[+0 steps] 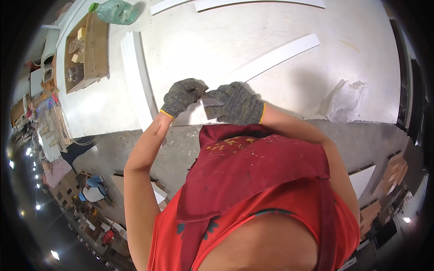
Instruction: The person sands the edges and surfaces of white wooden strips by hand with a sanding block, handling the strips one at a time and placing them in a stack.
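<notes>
Both my hands wear dark grey knitted gloves with yellow cuffs and meet over the near edge of the white table. My right hand (240,103) is closed on a small grey-brown flat piece (212,109), which looks like a scrap of sandpaper. It lies against the near end of a white strip (281,55), which slants away to the far right. My left hand (184,95) has its fingers curled at that same end, beside the right fingertips. Whatever is between the left fingers is hidden.
Left of my left hand, several white strips (137,77) lie stacked lengthwise. A cardboard box (96,49) with odds and ends and a green-capped plastic bottle (116,12) stand far left. Crumpled white plastic (346,101) lies at right. More strips (257,4) lie along the far side.
</notes>
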The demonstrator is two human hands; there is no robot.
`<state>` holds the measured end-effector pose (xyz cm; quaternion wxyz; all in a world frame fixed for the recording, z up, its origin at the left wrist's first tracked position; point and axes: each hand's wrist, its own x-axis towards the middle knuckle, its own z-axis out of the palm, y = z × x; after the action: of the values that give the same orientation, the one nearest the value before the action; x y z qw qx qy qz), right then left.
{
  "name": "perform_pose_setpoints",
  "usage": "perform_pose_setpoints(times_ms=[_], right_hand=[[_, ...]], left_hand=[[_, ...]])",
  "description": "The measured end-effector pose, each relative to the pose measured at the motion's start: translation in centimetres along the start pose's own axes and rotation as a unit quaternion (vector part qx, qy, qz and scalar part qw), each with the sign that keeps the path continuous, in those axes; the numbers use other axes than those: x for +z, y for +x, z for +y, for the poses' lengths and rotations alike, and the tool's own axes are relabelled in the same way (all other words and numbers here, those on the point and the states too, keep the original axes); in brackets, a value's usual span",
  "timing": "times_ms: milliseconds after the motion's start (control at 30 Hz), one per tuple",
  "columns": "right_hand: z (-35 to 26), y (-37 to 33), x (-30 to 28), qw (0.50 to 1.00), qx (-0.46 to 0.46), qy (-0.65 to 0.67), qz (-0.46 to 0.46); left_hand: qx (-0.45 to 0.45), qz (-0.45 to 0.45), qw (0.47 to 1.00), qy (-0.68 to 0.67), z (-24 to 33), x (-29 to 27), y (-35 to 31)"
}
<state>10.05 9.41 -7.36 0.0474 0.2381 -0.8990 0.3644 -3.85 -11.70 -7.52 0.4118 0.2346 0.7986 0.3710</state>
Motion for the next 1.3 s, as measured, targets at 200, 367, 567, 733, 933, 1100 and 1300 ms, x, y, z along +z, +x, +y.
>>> perform_pose_setpoints(times_ms=[200,367,567,733,933,1100,1300], right_hand=[[12.5,-7.0,-12.8,0.903,0.024,-0.386,0.188],[17.4,-13.2,-24.8,0.699,0.536,-0.441,0.170],[7.3,-3.4,-12.0,0.907,0.214,-0.351,0.096],[5.1,-3.7,-11.5,0.962,0.150,-0.190,0.124],[22.5,-16.3,-21.9,0.785,0.305,-0.480,0.246],[18.6,-13.5,-22.2,0.835,0.229,-0.428,0.259],[0.0,-1.5,-8.9,0.987,0.004,-0.086,0.134]], left_hand=[[-0.037,0.018,0.999,0.033,2.4,0.0,-0.8],[0.087,0.010,0.991,-0.100,-0.2,0.0,-0.4],[0.269,0.228,0.919,0.174,6.9,5.5,0.6],[0.180,0.231,0.917,0.270,5.5,9.3,1.6],[0.228,0.201,0.911,0.279,7.3,8.5,2.3],[0.021,0.037,0.995,-0.086,7.4,6.7,1.3],[-0.148,-0.118,0.975,-0.113,7.5,6.1,-0.6]])
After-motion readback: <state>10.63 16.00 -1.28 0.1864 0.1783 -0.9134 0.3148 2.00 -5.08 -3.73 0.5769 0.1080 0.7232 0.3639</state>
